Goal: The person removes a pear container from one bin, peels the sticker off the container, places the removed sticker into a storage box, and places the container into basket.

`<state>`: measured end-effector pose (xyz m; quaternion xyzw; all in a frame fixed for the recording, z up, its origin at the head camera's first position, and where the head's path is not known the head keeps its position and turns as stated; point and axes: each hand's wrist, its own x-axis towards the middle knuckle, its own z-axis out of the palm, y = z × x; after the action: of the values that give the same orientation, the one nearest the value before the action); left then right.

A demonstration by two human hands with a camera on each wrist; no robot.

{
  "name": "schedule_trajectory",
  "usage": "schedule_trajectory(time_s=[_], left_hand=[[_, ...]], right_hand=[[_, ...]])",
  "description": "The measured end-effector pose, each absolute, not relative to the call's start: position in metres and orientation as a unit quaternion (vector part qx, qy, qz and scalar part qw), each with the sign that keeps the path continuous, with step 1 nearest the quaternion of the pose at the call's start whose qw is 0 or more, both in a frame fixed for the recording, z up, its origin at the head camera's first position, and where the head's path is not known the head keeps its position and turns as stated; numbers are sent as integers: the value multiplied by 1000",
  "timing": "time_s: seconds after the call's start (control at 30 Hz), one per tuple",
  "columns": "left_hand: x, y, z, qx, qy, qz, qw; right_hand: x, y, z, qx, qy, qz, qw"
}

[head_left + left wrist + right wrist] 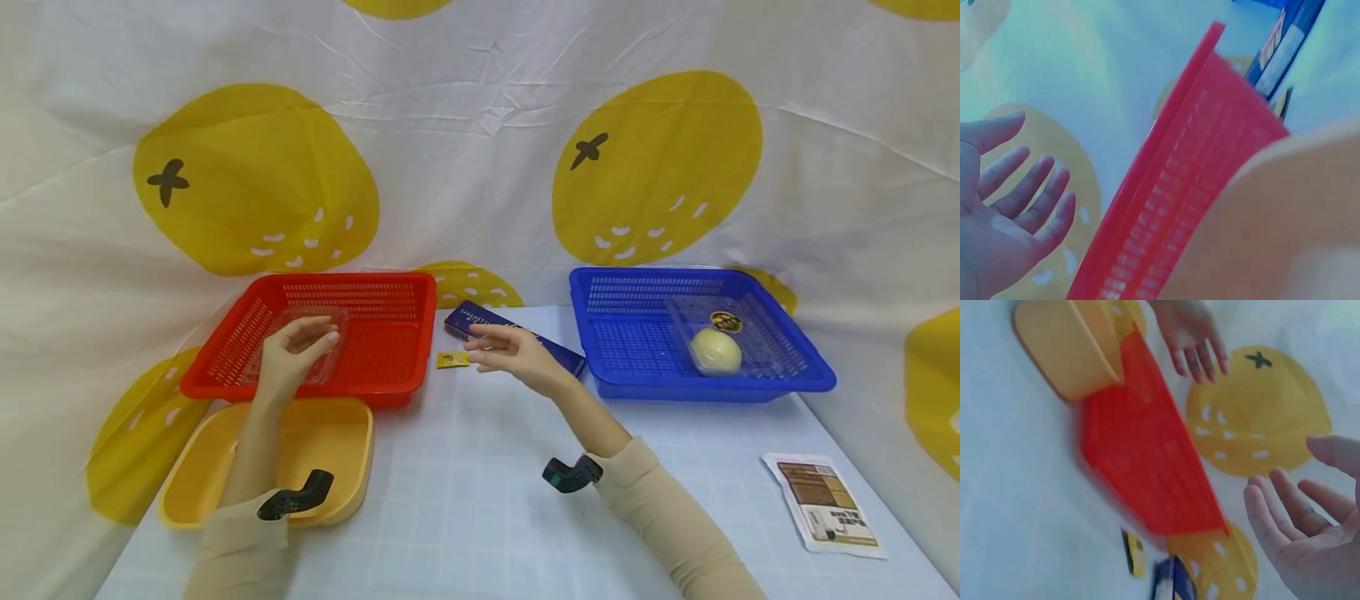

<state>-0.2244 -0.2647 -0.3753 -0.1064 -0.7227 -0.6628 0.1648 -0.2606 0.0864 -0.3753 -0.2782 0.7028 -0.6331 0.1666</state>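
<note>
My left hand (292, 354) hovers over the red basket (382, 392), its fingers relaxed and nothing held. Inside that basket, partly hidden behind the hand, lies a clear plastic container (333, 333). My right hand (517, 354) is raised near the middle of the table, fingers loosely spread and holding nothing. Behind it lie a dark blue spaghetti box (551, 350) and a small yellow packet (452, 360). In the left wrist view the left hand (1016, 206) shows an empty palm; in the right wrist view the right hand (1310, 531) is likewise empty.
A blue basket (615, 388) at the right holds a clear plastic container (682, 312) and a pale round item (716, 352). A yellow-orange tub (352, 467) sits under my left forearm. At the right lies a brown and white pouch (823, 504). A fruit-print cloth (465, 167) hangs behind.
</note>
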Motion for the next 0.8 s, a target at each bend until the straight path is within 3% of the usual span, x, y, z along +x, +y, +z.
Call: schedule_trajectory(time_s=[0.57,0.8], left_hand=[[-246,-169,-386,-123,-775,-616,74],[-256,-135,-392,-166,-758,-628,62]], right_hand=[[-256,215,-383,-208,770,-601,52],[-254,274,-378,-194,725,-661,19]])
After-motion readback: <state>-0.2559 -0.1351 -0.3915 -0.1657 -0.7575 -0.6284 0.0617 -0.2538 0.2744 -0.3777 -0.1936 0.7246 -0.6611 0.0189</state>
